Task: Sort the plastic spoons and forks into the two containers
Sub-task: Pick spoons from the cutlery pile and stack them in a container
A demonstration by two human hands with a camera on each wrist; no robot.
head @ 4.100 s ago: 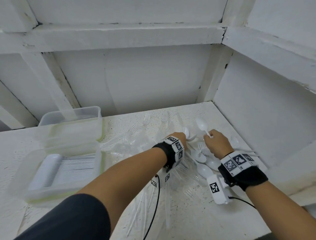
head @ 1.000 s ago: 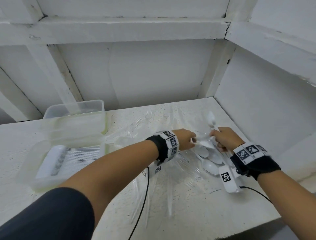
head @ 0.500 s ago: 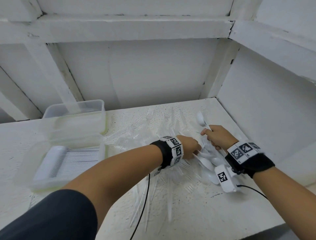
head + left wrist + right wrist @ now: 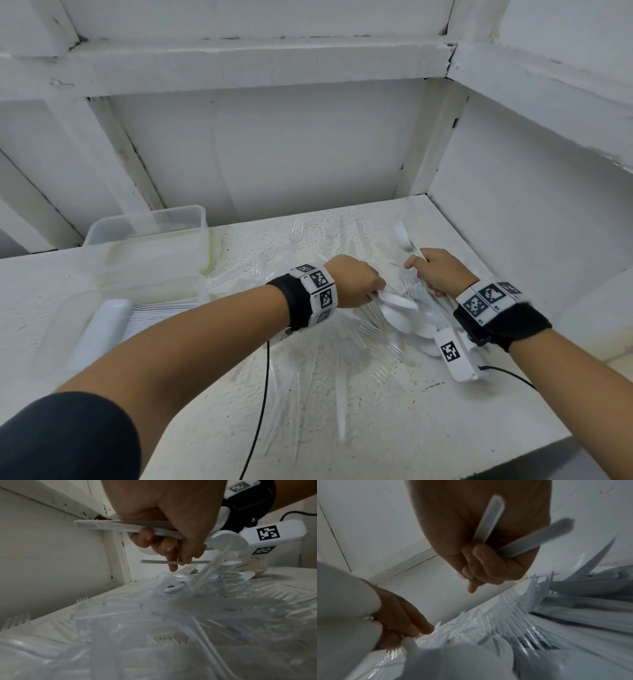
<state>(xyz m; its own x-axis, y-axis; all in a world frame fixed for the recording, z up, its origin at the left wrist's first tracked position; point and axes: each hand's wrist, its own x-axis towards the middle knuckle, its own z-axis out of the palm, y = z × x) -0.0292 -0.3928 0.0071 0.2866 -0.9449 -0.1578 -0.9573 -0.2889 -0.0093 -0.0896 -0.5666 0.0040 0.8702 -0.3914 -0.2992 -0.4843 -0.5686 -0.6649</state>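
Right hand [image 4: 436, 272] fingers curled round white spoon handles [image 4: 489, 519]; left hand [image 4: 352, 284] pinches a white spoon [image 4: 397, 301] over clear forks [image 4: 308, 377], containers [image 4: 147, 240] left of pile.

No readable text, brands or numbers. Only black-and-white square code markers on the wristbands [image 4: 318, 291] and on the white camera block [image 4: 455, 356] below the right wrist.

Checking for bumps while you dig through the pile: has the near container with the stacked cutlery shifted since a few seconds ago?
No. The near container sits against the far container at the table's left edge, as before; only the head camera's framing changed.
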